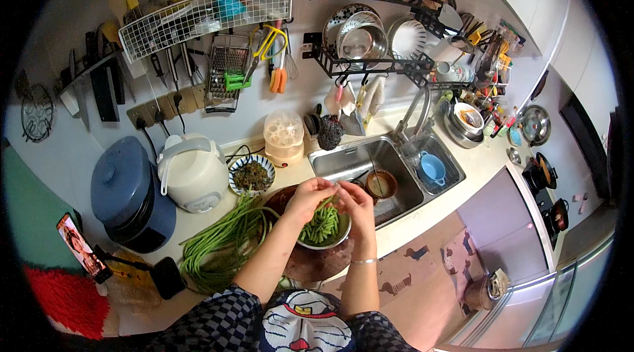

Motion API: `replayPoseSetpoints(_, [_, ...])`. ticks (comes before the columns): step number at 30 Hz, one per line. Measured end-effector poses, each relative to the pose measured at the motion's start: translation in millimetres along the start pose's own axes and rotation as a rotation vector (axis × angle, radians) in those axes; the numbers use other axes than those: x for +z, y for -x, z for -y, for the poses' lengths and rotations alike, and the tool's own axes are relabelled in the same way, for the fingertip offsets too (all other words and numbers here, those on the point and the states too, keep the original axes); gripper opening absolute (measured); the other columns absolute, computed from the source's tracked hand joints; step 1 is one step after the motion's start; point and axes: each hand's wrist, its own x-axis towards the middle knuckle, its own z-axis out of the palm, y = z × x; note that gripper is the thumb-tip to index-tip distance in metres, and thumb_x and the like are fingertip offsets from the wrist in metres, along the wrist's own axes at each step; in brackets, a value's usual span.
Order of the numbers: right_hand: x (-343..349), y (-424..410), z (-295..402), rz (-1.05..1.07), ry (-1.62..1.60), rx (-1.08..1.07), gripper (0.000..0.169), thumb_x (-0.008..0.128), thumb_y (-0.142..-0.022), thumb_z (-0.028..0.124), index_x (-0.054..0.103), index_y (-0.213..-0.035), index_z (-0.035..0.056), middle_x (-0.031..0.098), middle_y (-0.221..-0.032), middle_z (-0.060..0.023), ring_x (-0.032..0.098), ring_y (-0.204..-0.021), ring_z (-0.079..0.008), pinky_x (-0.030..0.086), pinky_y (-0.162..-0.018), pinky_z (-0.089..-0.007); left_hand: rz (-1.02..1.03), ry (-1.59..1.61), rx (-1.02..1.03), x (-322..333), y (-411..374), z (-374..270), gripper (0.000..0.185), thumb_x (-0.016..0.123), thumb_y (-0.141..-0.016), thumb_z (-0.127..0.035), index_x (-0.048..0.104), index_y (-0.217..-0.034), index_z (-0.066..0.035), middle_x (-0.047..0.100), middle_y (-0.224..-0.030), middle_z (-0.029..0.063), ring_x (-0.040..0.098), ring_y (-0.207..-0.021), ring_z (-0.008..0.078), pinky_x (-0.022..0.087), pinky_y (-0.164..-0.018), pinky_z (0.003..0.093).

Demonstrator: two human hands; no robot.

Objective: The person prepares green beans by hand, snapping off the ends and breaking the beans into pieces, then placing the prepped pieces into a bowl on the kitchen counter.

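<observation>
My left hand and my right hand meet at the fingertips above a metal bowl. Between them is a green bean pod, held by my left hand; its far end lies at the fingers of my right hand. Cut pieces of long green beans fill much of the bowl, which stands on a round brown board. A heap of whole long beans lies left of the board. Whether my right fingers grip the same pod is partly hidden.
Behind the board stands a striped-rim plate of dark food. A double steel sink holds a brown bowl and a blue colander. A rice cooker, a blue lidded pot and a phone are to the left.
</observation>
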Motion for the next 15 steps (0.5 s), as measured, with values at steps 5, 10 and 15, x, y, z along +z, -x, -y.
replayPoseSetpoints(5, [1,-2,-8,-0.061,-0.141,0.003,0.011,0.066,-0.085,0.007,0.064,-0.093,0.0007,0.063,-0.075,-0.0012,0.056,-0.058,-0.008,0.043,-0.053,-0.0206,0.094,-0.119,0.015,5,16,-12,0.016,0.062,-0.088,-0.012,0.061,-0.099,0.0,0.063,-0.088,0.004,0.059,-0.076,0.0093,0.047,-0.062,0.0233])
replayPoseSetpoints(10, [4,-2,-8,-0.044,-0.103,-0.126,0.01,0.067,-0.081,0.001,0.066,-0.09,-0.0008,0.06,-0.07,-0.0028,0.055,-0.058,-0.01,0.044,-0.052,-0.0231,0.091,-0.558,0.183,-9,31,-9,0.019,0.069,-0.082,-0.013,0.068,-0.091,0.003,0.067,-0.08,0.0037,0.061,-0.068,0.0097,0.048,-0.061,0.0227])
replayPoseSetpoints(15, [7,11,17,0.078,0.923,-0.535,0.01,0.072,-0.069,0.004,0.072,-0.079,0.0072,0.062,-0.075,-0.0082,0.058,-0.066,-0.0218,0.047,-0.059,-0.0308,-0.111,-0.955,0.508,-7,40,-14,0.012,0.07,-0.076,-0.008,0.069,-0.084,0.0,0.066,-0.075,0.0106,0.063,-0.065,0.0191,0.049,-0.06,0.0302])
